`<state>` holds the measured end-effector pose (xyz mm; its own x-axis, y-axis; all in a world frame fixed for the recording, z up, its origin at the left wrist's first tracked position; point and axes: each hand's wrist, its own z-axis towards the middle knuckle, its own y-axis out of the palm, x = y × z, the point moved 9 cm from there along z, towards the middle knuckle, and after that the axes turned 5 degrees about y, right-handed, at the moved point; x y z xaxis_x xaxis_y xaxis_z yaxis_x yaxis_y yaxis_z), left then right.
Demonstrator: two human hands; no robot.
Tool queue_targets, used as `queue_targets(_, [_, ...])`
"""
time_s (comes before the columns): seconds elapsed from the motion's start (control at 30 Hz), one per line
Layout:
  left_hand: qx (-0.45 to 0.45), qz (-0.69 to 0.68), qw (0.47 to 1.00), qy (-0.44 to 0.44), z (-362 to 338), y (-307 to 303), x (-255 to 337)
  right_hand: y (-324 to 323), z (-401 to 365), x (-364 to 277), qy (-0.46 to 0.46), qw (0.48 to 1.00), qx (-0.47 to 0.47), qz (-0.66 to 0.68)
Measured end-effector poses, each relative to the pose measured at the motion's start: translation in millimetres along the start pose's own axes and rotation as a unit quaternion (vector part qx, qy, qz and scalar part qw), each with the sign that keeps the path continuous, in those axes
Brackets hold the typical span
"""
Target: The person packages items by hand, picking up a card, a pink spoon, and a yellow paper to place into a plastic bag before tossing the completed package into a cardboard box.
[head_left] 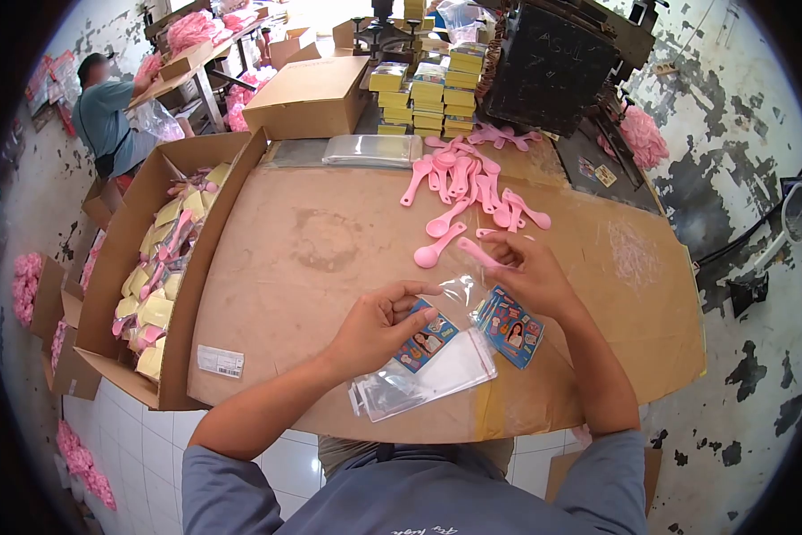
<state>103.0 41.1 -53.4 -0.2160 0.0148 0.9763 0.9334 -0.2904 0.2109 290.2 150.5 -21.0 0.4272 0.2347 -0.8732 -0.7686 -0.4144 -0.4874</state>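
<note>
My left hand (385, 323) grips a clear plastic bag (460, 291) with a blue printed card (425, 342) in it, above a stack of clear bags (441, 379). The fingers of my right hand (527, 267) are closed on a pink spoon (479, 253), held near the bag's upper end. Below my right hand lies a stack of blue printed cards (509, 328). A pile of pink spoons (459, 174) spreads over the cardboard-covered table (303, 285) beyond my hands.
A long open box (231, 209) with packed bags stands at the left. Behind the table are a closed carton (307, 89), stacks of yellow-edged cards (427, 94) and a black machine (548, 71). Another person (106, 116) is at the far left.
</note>
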Motion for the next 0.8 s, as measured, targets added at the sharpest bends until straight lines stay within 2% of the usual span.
queue_targets(0.03, [-0.004,0.006,1.0,-0.001,-0.4,1.2,0.1,8.4,-3.3,-7.0,0.004,0.997,-0.036,0.062])
queue_targets(0.13, [-0.014,0.024,1.0,-0.009,-1.4,5.5,-1.3,14.8,-17.5,-39.3,-0.055,0.967,0.003,0.248])
queue_targets(0.23, [-0.018,0.034,0.999,-0.02,-2.3,8.3,-7.3,14.4,-27.7,-61.9,-0.09,0.954,0.035,0.283])
queue_targets(0.33, [-0.021,0.02,0.999,-0.021,-2.8,11.0,-9.5,28.0,-36.1,-72.7,-0.072,0.976,0.018,0.206])
queue_targets(0.53, [-0.03,0.004,0.999,-0.037,-2.8,13.2,-9.5,35.0,-37.2,-58.4,-0.085,0.946,0.043,0.311])
queue_targets(0.63, [-0.024,-0.003,0.999,-0.036,-1.9,10.9,-10.3,33.8,-36.9,-51.0,-0.097,0.942,0.066,0.314])
queue_targets(0.8, [-0.012,0.017,0.999,-0.025,-0.9,6.5,-10.0,32.3,-39.6,-36.4,-0.131,0.971,0.072,0.185])
